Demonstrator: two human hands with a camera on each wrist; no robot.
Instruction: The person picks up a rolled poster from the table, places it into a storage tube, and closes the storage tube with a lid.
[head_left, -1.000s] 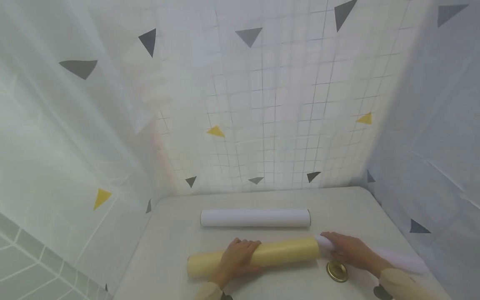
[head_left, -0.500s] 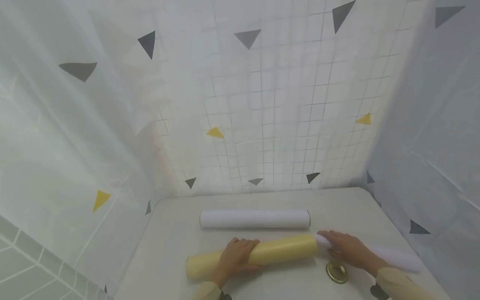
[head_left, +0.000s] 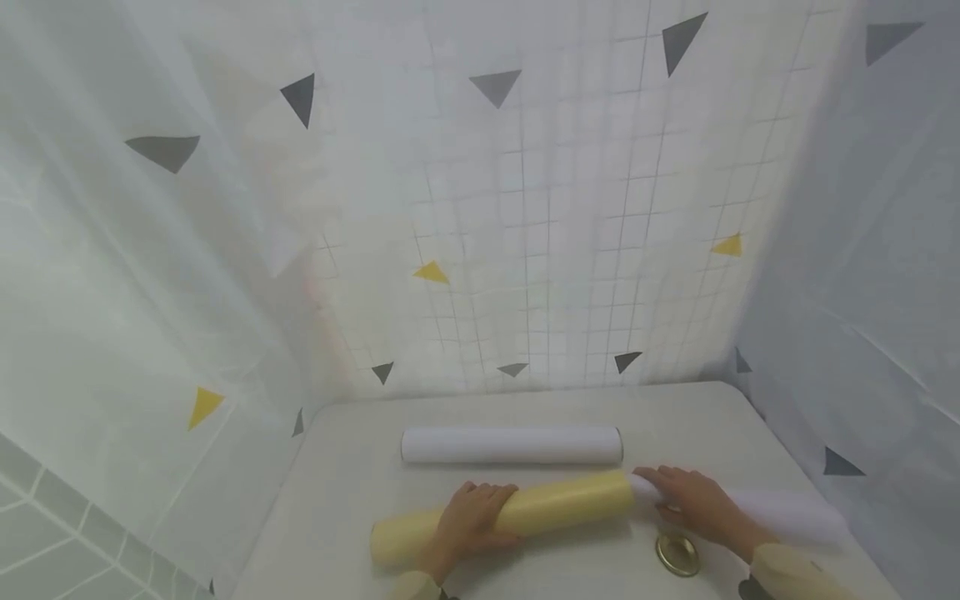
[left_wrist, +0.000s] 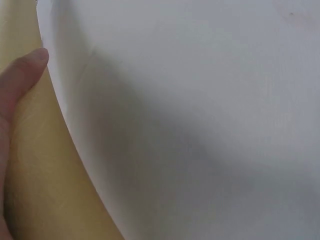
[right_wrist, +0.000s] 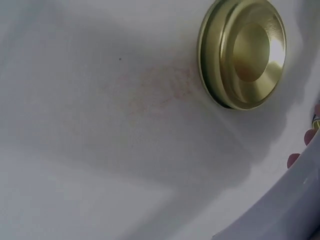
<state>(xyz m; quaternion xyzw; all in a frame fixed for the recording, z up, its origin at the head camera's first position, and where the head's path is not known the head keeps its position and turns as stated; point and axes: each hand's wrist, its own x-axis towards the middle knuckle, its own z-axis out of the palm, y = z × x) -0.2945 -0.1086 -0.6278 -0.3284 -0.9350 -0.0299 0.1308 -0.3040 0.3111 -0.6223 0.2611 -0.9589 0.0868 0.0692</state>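
My left hand [head_left: 471,523] grips a yellow cardboard tube [head_left: 566,502] from above, fingers over its far side and thumb along the near side. In the left wrist view the thumb lies against the yellow tube [left_wrist: 55,165]. My right hand [head_left: 697,500] holds a white roll [head_left: 787,512], like rolled paper, right at the tube's right end, where the roll's narrow end meets the opening. Fingertips [right_wrist: 294,160] show beyond the white roll [right_wrist: 285,205] in the right wrist view. A round gold metal cap [head_left: 677,554] lies on the table just below that hand.
A second, white tube [head_left: 512,446] lies crosswise behind the yellow one. The white table [head_left: 360,425] is closed in by translucent curtains [head_left: 517,208] with grey and yellow triangles, at the back and both sides.
The view has tipped slightly upward. The yellow tube's right end has swung a little away from me. Both hands keep their holds, and the white roll shifts only slightly.
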